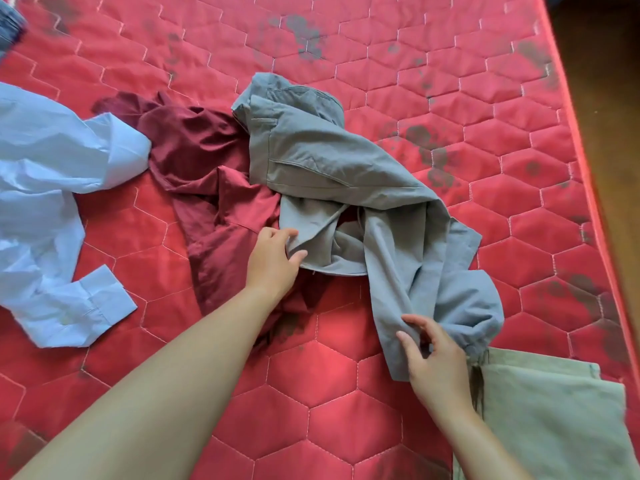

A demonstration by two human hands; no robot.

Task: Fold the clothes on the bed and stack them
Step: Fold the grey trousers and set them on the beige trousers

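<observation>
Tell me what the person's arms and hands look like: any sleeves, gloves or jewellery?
The left forearm and right forearm are bare to the frame edge, with no sleeve showing. The left hand and right hand wear no gloves. No ring, watch or bracelet shows on the fingers or wrists. The nails look unpainted.

Dark brown wooden floor [606, 98] in a strip down the right side.
</observation>
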